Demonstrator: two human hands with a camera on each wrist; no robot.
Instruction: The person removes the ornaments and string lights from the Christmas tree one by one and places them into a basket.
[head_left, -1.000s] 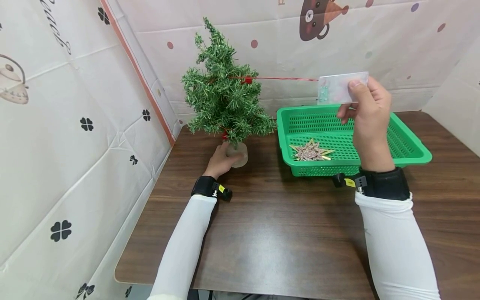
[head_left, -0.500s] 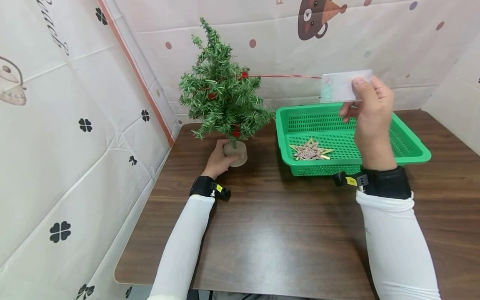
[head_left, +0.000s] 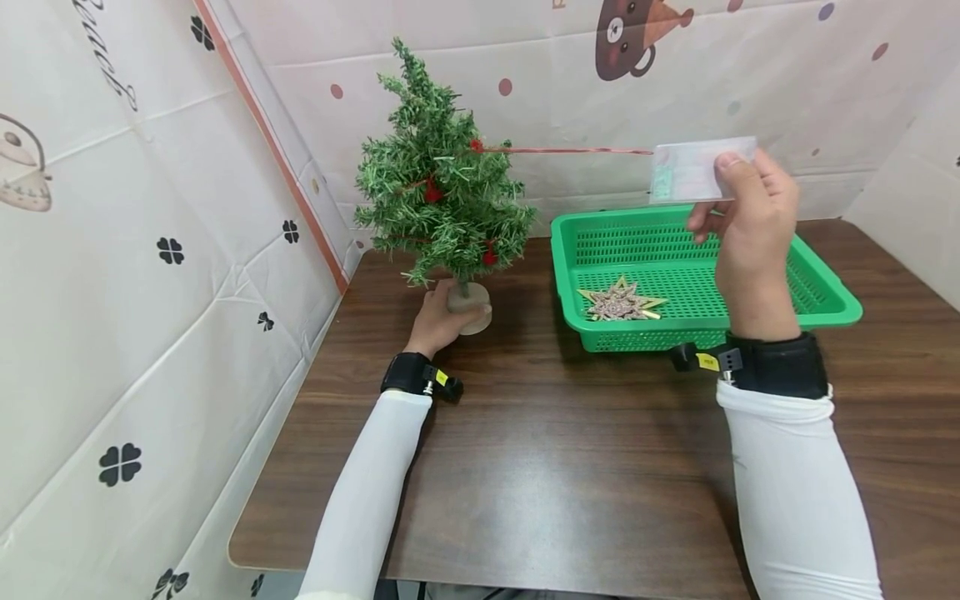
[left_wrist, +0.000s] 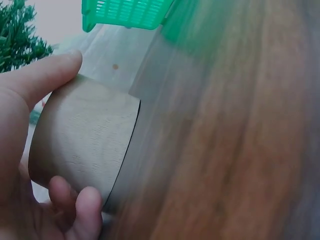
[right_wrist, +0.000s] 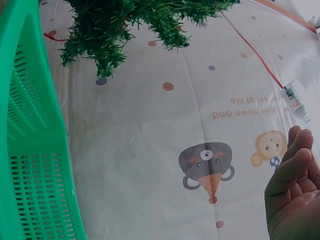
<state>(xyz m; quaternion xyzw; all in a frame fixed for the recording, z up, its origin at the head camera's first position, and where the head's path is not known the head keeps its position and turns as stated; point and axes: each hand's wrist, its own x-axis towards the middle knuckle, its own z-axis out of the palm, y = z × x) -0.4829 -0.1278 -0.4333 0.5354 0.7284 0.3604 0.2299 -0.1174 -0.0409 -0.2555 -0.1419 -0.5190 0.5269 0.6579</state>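
In the head view, my left hand (head_left: 441, 321) grips the round wooden base (head_left: 472, 310) of a small green artificial Christmas tree (head_left: 442, 179). The left wrist view has the thumb over one side of the base and fingertips curled at the other. My right hand (head_left: 753, 196) pinches a flat, clear battery pack (head_left: 686, 171) between thumb and fingers, raised above the basket. A small circuit with a red glow shows inside its end in the right wrist view. From the pack a thin red wire (head_left: 570, 151) stretches straight to the tree, where red bits (head_left: 432, 192) sit among the branches.
A green plastic basket (head_left: 603, 340) stands on the brown wooden table (head_left: 525, 467), right of the tree. Inside it lie glittery star ornaments (head_left: 621, 302). A printed white cloth (head_left: 555, 100) hangs behind the table and along its left side.
The tree has turned on its base within my left hand, its red bits shifting across the branches. My right hand has moved slightly right and up with the battery pack, the wire staying stretched.
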